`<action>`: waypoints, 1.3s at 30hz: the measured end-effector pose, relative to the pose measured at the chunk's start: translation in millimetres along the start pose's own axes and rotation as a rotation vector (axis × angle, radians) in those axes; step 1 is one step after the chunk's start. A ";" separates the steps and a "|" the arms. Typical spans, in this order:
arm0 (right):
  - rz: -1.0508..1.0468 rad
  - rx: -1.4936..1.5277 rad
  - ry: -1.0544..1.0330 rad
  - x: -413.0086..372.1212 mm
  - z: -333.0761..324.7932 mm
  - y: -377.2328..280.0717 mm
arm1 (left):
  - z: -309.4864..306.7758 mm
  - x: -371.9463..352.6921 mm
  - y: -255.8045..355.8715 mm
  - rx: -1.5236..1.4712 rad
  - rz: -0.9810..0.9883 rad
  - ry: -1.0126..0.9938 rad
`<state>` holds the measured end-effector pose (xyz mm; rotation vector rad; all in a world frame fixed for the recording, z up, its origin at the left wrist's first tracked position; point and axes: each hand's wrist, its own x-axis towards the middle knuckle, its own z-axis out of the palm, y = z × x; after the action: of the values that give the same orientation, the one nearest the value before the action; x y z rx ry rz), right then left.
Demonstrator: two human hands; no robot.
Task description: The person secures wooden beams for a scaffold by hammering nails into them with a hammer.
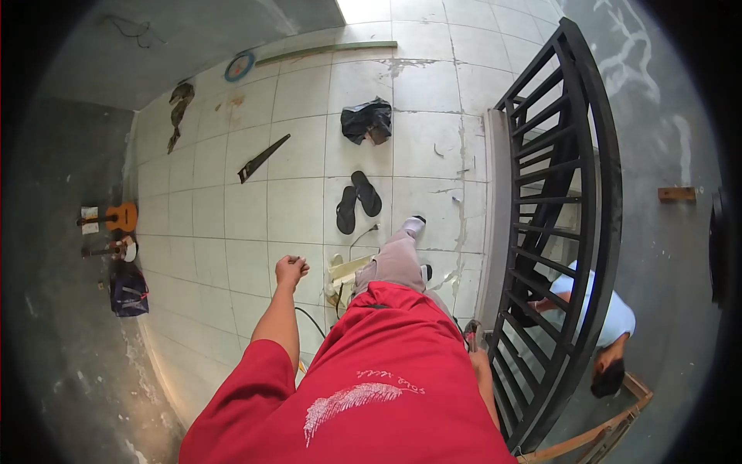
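My left hand hangs out in front of my red shirt, over the white floor tiles, with its fingers curled in and nothing visible in them. At my other side, close by the black metal railing, my right hand is closed around a grey and dark object; I cannot tell what it is. A pale yellow object lies on the floor beside my leg, with a dark cable near it.
Ahead on the tiles lie black flip-flops, a handsaw, a crumpled black bag and a long green strip. Guitars lean at the left wall. Behind the railing, a person in light blue bends near a wooden frame.
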<state>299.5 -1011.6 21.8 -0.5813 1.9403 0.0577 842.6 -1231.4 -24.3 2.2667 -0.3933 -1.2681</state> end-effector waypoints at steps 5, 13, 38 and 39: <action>0.080 0.042 0.021 -5.6 -9.4 -44.9 | 28.0 10.7 9.4 -0.058 0.143 -0.195; -0.072 -0.016 0.068 13.3 11.3 -24.5 | 67.0 41.7 61.0 -0.008 0.135 -0.303; -0.173 1.078 0.969 -173.9 -57.2 -113.1 | 451.1 -305.2 389.4 -0.040 1.077 -1.177; -0.200 1.169 0.949 -183.2 -64.4 -100.8 | 453.7 -338.5 378.9 -0.058 1.112 -1.210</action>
<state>346.3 -1051.7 231.8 0.0562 2.3007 -1.6109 277.4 -1514.5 229.4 0.6171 -1.6518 -1.6736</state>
